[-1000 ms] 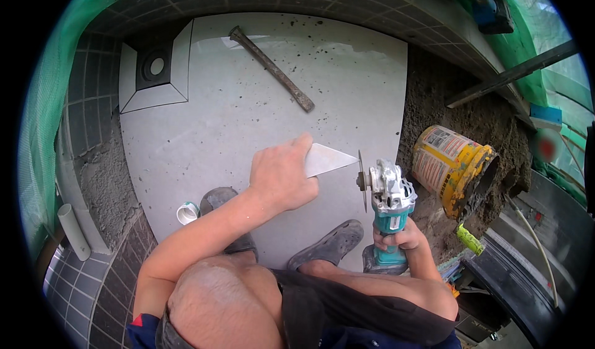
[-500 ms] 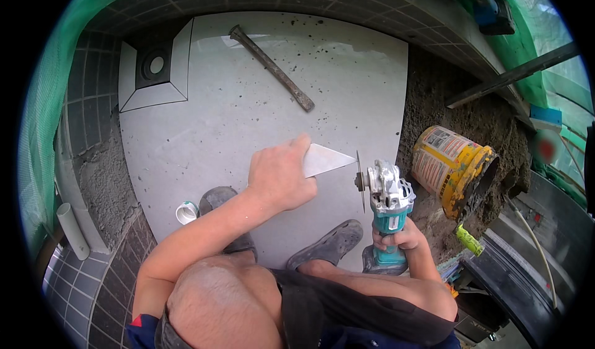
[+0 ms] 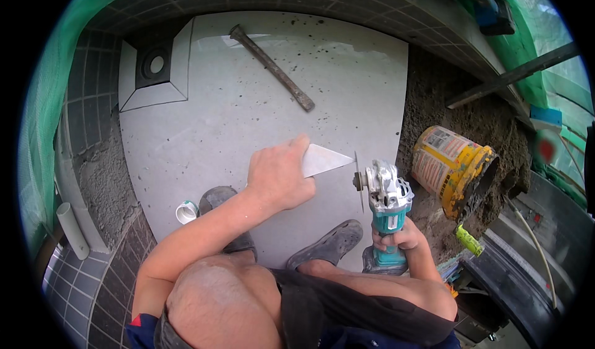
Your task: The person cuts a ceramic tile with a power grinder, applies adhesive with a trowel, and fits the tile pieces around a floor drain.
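Observation:
Between the thumb and fingers of my left hand (image 3: pixel 279 172) is a pale, triangular piece of tile (image 3: pixel 326 160), its pointed end to the right. My right hand (image 3: pixel 401 237) is wrapped round the body of a teal and silver angle grinder (image 3: pixel 388 203), held upright. The grinder's thin disc (image 3: pixel 359 181) is edge-on to me, with the tile's tip right at its rim; whether they touch I cannot tell. Both hands are above a large light grey tile floor (image 3: pixel 248 126) sprinkled with dark crumbs.
A rusty hammer-like steel bar (image 3: pixel 273 68) lies on the tile beyond my hands. A square drain (image 3: pixel 156 64) is at the far left. To the right, a yellow bucket (image 3: pixel 455 169) lies tipped on rough mortar (image 3: pixel 427 95). A white cap (image 3: pixel 186 212) sits near my left foot.
The grinder and the tile piece have shifted very slightly to the left. Both grips are the same, and the things on the floor have stayed put.

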`<state>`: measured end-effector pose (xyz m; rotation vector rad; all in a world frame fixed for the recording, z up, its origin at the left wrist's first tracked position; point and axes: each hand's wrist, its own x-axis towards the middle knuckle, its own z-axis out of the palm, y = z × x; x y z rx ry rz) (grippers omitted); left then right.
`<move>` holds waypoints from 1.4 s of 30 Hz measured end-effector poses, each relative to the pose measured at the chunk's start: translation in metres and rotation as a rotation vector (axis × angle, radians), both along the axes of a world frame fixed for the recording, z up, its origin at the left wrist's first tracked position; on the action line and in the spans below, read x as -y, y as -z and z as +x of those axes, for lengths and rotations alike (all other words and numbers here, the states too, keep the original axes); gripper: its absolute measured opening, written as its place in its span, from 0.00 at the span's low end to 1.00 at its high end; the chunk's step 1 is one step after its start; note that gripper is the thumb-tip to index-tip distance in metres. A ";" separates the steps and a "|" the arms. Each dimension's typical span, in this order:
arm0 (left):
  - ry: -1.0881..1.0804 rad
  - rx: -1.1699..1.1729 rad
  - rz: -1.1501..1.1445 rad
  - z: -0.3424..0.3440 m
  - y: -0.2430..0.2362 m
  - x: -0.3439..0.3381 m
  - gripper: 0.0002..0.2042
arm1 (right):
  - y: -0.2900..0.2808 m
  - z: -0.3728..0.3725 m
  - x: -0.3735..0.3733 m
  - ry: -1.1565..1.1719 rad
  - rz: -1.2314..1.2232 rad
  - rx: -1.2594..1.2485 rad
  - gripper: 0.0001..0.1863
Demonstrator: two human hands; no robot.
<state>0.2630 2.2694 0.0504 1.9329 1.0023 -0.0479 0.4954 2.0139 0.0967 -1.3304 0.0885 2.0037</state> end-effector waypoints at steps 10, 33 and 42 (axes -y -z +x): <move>-0.181 0.390 -0.400 -0.019 0.013 -0.019 0.13 | -0.012 0.025 -0.024 0.083 0.098 0.136 0.24; -0.266 0.574 -0.860 -0.025 0.005 -0.018 0.13 | 0.026 0.010 -0.060 0.186 0.072 0.423 0.20; -0.289 0.587 -0.921 -0.029 0.013 -0.018 0.13 | 0.039 0.006 -0.068 0.180 0.046 0.466 0.16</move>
